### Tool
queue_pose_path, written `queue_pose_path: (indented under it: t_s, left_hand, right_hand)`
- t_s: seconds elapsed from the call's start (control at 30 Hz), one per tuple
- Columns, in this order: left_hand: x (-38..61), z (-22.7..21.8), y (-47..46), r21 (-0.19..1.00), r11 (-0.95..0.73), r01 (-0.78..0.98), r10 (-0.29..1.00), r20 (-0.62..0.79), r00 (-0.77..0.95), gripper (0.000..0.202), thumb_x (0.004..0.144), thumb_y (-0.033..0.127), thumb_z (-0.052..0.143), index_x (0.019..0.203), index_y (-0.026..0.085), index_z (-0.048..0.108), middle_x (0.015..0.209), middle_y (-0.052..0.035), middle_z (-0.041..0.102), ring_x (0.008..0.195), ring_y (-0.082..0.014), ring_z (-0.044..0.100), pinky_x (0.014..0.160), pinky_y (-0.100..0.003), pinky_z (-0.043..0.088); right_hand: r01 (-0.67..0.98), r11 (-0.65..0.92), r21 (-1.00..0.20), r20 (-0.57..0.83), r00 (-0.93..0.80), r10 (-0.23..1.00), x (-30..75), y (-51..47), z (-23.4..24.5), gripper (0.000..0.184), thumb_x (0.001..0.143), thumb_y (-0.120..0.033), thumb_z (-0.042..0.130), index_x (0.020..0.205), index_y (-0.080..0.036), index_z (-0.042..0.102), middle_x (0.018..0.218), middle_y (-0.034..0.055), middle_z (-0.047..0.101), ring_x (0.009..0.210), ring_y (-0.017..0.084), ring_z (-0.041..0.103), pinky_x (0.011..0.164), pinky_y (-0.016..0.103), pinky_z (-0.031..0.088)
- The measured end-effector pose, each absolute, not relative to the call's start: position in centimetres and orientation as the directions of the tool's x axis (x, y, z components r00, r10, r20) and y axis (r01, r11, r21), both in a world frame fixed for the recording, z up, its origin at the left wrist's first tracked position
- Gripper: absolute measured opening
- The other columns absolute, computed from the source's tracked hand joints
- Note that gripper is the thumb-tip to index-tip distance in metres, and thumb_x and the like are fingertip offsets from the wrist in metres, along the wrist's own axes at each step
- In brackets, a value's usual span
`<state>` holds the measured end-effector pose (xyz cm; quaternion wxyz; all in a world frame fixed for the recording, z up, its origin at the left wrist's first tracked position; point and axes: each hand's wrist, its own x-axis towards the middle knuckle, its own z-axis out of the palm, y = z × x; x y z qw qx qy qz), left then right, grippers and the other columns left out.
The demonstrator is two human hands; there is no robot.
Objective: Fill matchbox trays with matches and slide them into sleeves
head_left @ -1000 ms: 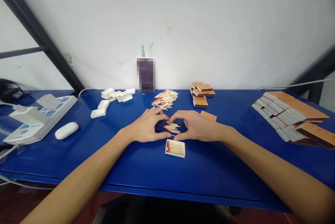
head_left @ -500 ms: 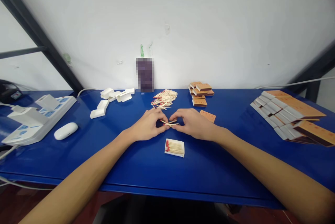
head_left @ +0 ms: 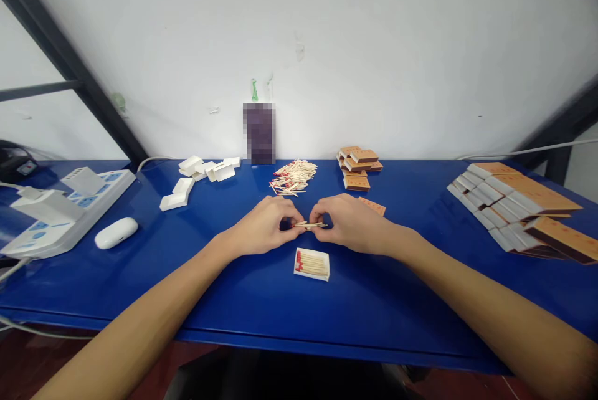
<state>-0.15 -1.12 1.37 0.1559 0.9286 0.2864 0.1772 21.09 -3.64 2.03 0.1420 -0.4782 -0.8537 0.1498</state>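
My left hand (head_left: 264, 227) and my right hand (head_left: 348, 223) meet at the middle of the blue table (head_left: 261, 300), fingers pinched together on a small bundle of matches (head_left: 309, 224) held level between them. Just in front of the hands lies an open white matchbox tray (head_left: 312, 263) partly filled with red-tipped matches. Behind the hands sits a loose pile of matches (head_left: 294, 176). A single orange matchbox sleeve (head_left: 372, 205) lies beside my right hand.
Empty white trays (head_left: 200, 173) lie at the back left, a small heap of orange matchboxes (head_left: 359, 167) at the back centre, rows of finished boxes (head_left: 518, 204) on the right. A power strip (head_left: 60, 207) and a white earbud case (head_left: 116, 232) sit on the left.
Both hands, first cupped flat around scattered matches on the table, have closed in and gathered them into a tight bundle pinched between the fingertips.
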Motion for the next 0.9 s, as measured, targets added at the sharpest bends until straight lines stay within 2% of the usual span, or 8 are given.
queue_pose_path:
  t_s: [0.13, 0.23, 0.3, 0.4, 0.53, 0.67, 0.8, 0.9]
  left_hand:
    - [-0.7, 3.4, -2.3, 0.548, -0.747, 0.377, 0.536, 0.160, 0.829, 0.015, 0.088, 0.030, 0.065, 0.086, 0.017, 0.073, 0.079, 0.0002, 0.068, 0.066, -0.0090, 0.057, 0.064, -0.022, 0.043]
    - [-0.8, 4.3, -3.2, 0.606, -0.713, 0.353, 0.490, 0.070, 0.869, 0.015, 0.085, 0.031, 0.069, 0.086, 0.017, 0.074, 0.074, 0.0009, 0.067, 0.062, -0.0081, 0.056, 0.061, -0.021, 0.043]
    - [-0.6, 4.2, -3.5, 0.617, -0.702, 0.356, 0.475, 0.033, 0.880, 0.014, 0.084, 0.030, 0.070, 0.089, 0.018, 0.075, 0.072, 0.0011, 0.067, 0.061, -0.0081, 0.057, 0.060, -0.020, 0.043]
    - [-0.4, 3.7, -3.4, 0.619, -0.698, 0.361, 0.468, 0.012, 0.884, 0.013, 0.081, 0.026, 0.073, 0.091, 0.018, 0.074, 0.072, 0.0012, 0.067, 0.061, -0.0081, 0.058, 0.060, -0.020, 0.043]
    - [-0.4, 3.3, -3.2, 0.611, -0.695, 0.379, 0.484, 0.008, 0.875, 0.014, 0.079, 0.027, 0.075, 0.090, 0.018, 0.074, 0.072, 0.0009, 0.068, 0.061, -0.0084, 0.059, 0.060, -0.020, 0.044]
    - [-0.7, 3.5, -3.1, 0.623, -0.673, 0.398, 0.500, -0.014, 0.866, 0.018, 0.080, 0.031, 0.074, 0.093, 0.018, 0.075, 0.072, 0.0002, 0.069, 0.061, -0.0087, 0.059, 0.059, -0.020, 0.044]
    - [-0.8, 3.6, -3.1, 0.599, -0.703, 0.383, 0.489, 0.015, 0.872, 0.016, 0.078, 0.028, 0.075, 0.091, 0.018, 0.076, 0.079, -0.0013, 0.071, 0.067, -0.0106, 0.061, 0.063, -0.022, 0.046]
    - [-0.8, 3.6, -3.1, 0.606, -0.704, 0.371, 0.474, 0.011, 0.881, 0.014, 0.081, 0.025, 0.071, 0.092, 0.019, 0.077, 0.082, -0.0019, 0.072, 0.069, -0.0112, 0.061, 0.064, -0.023, 0.046]
  right_hand:
    - [0.730, 0.464, -0.501, -0.008, -0.540, 0.842, 21.1, -5.6, 4.8, 0.009, 0.079, -0.027, 0.065, 0.077, -0.023, 0.073, 0.072, -0.0032, 0.070, 0.062, 0.011, 0.057, 0.055, 0.024, 0.035]
    - [0.692, 0.456, -0.560, -0.094, -0.600, 0.795, 21.1, -7.1, 5.8, 0.016, 0.081, -0.032, 0.064, 0.072, -0.022, 0.071, 0.069, -0.0036, 0.070, 0.058, 0.010, 0.055, 0.053, 0.024, 0.035]
    - [0.700, 0.454, -0.552, -0.141, -0.615, 0.776, 20.9, -7.6, 5.7, 0.023, 0.083, -0.038, 0.063, 0.068, -0.022, 0.069, 0.067, -0.0028, 0.069, 0.056, 0.010, 0.053, 0.050, 0.025, 0.033]
    - [0.731, 0.477, -0.487, -0.139, -0.604, 0.785, 20.6, -7.6, 4.9, 0.028, 0.082, -0.044, 0.064, 0.067, -0.021, 0.067, 0.067, -0.0003, 0.067, 0.058, 0.012, 0.052, 0.051, 0.026, 0.031]
    - [0.725, 0.496, -0.479, -0.135, -0.619, 0.774, 20.8, -7.1, 4.6, 0.026, 0.083, -0.046, 0.063, 0.076, -0.021, 0.070, 0.078, 0.0021, 0.067, 0.068, 0.015, 0.056, 0.057, 0.026, 0.035]
    - [0.691, 0.512, -0.511, -0.137, -0.653, 0.745, 21.7, -6.9, 5.3, 0.029, 0.084, -0.051, 0.060, 0.087, -0.024, 0.072, 0.079, 0.0007, 0.065, 0.070, 0.015, 0.056, 0.058, 0.026, 0.037]
    - [0.698, 0.504, -0.509, -0.193, -0.663, 0.724, 22.6, -6.4, 5.6, 0.023, 0.078, -0.041, 0.067, 0.095, -0.026, 0.069, 0.084, -0.0004, 0.067, 0.074, 0.016, 0.059, 0.059, 0.025, 0.040]
    - [0.687, 0.450, -0.571, -0.261, -0.671, 0.694, 22.8, -5.9, 5.1, 0.023, 0.073, -0.033, 0.072, 0.093, -0.024, 0.066, 0.082, -0.0003, 0.069, 0.073, 0.016, 0.062, 0.058, 0.024, 0.042]
